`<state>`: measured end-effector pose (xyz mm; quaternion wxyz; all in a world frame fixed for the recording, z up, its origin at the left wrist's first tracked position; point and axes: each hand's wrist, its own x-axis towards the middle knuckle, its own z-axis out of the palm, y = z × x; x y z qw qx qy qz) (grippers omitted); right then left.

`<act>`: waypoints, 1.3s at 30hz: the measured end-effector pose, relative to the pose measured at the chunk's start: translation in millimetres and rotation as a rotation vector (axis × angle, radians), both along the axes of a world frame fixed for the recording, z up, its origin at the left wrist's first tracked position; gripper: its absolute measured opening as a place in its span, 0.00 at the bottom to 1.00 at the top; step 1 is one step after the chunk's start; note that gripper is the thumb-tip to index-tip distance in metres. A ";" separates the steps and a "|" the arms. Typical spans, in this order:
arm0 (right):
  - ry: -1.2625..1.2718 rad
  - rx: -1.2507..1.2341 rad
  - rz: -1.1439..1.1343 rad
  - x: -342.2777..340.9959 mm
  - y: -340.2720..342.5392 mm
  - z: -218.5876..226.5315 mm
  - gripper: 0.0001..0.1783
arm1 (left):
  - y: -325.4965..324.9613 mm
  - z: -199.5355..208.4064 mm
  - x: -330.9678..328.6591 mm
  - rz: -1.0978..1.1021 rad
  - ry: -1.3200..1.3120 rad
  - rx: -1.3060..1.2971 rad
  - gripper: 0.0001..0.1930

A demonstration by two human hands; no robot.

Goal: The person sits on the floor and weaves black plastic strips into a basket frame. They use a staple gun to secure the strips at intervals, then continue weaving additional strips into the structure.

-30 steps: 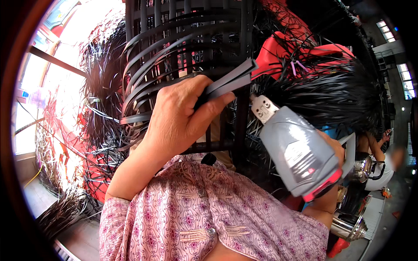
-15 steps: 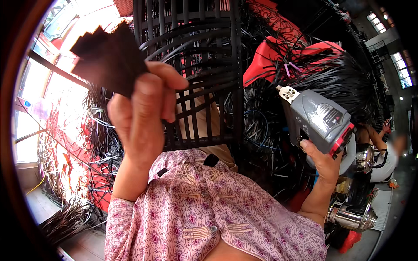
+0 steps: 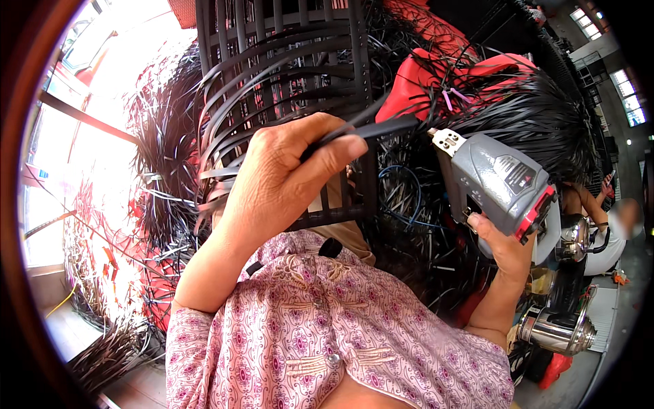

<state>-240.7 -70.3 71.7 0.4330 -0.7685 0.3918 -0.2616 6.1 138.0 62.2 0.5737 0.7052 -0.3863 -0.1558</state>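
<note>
My left hand (image 3: 269, 180) is closed, thumb against fingers, around black flat strips (image 3: 392, 127). Their front ends stick out rightward, close to the metal nose of a grey staple gun (image 3: 503, 178) with a red rear cap. My right hand (image 3: 503, 247) grips the tool's handle, at the right of my body, its nose tilted up and left. Before me stands a black slatted frame (image 3: 362, 88), partly woven. Loose curved strips (image 3: 225, 88) bow out from its left side, some passing behind my left hand. My palm hides how many strips I hold.
Piles of black strips lie left (image 3: 167, 116) and right (image 3: 545, 129), the right one over a red plastic seat (image 3: 402, 88). A blue hose (image 3: 388, 204) coils below it. Metal pots (image 3: 555, 330) stand at the lower right; another person (image 3: 606, 238) sits beyond.
My left hand has swung right from its raised place, and the strip ends now point at the staple gun's nose instead of up and left. My right hand and tool stay nearly still.
</note>
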 end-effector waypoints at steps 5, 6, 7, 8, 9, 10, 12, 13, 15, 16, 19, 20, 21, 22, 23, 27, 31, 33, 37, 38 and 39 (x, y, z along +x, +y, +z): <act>0.044 -0.077 0.030 -3.9 -7.9 -10.0 0.29 | -0.8 -9.6 6.8 -0.008 0.034 0.151 0.17; 0.042 -0.084 0.025 -3.8 -8.0 -12.1 0.29 | -1.0 -11.7 7.4 -0.003 0.048 0.148 0.16; 0.033 -0.089 0.016 -3.3 -7.7 -14.4 0.30 | -1.3 -13.3 7.9 0.001 0.063 0.143 0.16; 0.034 -0.090 0.017 -2.9 -7.6 -14.8 0.30 | -1.7 -12.1 8.0 -0.007 0.083 0.130 0.15; 0.034 -0.090 0.019 -2.3 -7.6 -15.5 0.31 | -2.3 -9.2 7.7 -0.015 0.103 0.116 0.15; 0.041 -0.086 0.033 -1.4 -8.3 -14.5 0.31 | -2.7 -7.0 7.3 -0.020 0.122 0.103 0.14; 0.053 -0.092 0.050 -1.3 -9.4 -15.2 0.31 | -3.4 -6.7 7.0 -0.015 0.161 0.106 0.14; 0.060 -0.103 0.051 -2.1 -9.9 -16.0 0.31 | -3.8 -6.5 7.2 -0.015 0.182 0.106 0.13; 0.063 -0.121 0.065 -3.3 -10.7 -16.8 0.31 | -4.0 -2.2 8.4 -0.014 0.253 0.158 0.12; 0.057 -0.127 0.080 -3.3 -11.4 -17.5 0.31 | -4.0 -0.9 8.9 -0.011 0.286 0.185 0.11; 0.041 -0.136 0.103 -3.4 -12.6 -20.3 0.31 | -3.5 -4.6 11.2 -0.046 0.241 0.136 0.10; 0.041 -0.132 0.103 -3.8 -12.5 -21.6 0.31 | -3.2 -6.2 12.3 -0.048 0.243 0.170 0.09; 0.040 -0.129 0.104 -3.7 -12.8 -22.6 0.32 | -3.0 -7.8 13.5 -0.051 0.245 0.203 0.08; 0.050 -0.123 0.099 -4.4 -12.5 -22.7 0.32 | -3.4 -9.0 14.1 -0.057 0.251 0.235 0.08; 0.074 -0.097 0.076 -6.3 -13.6 -23.4 0.36 | -4.5 -9.0 12.7 -0.042 0.239 0.227 0.08; 0.177 0.042 -0.030 -15.0 -19.9 -28.2 0.63 | -7.4 -6.2 9.2 -0.020 0.219 0.175 0.11; 0.174 0.101 -0.014 -12.2 -17.9 -28.0 0.69 | -5.7 -4.3 10.4 -0.056 0.343 0.124 0.12; 0.177 0.106 -0.005 -12.2 -18.9 -30.0 0.70 | -5.0 -7.0 9.7 -0.046 0.383 0.094 0.14; 0.168 0.109 -0.010 -12.1 -19.1 -29.7 0.70 | -4.0 -7.7 9.1 -0.058 0.483 0.018 0.16; 0.154 0.117 -0.015 -11.8 -18.4 -29.8 0.70 | -4.1 -8.2 8.8 -0.049 0.507 -0.007 0.16; 0.139 0.126 -0.018 -10.9 -17.8 -30.2 0.69 | -4.4 -9.3 8.5 -0.039 0.530 -0.033 0.17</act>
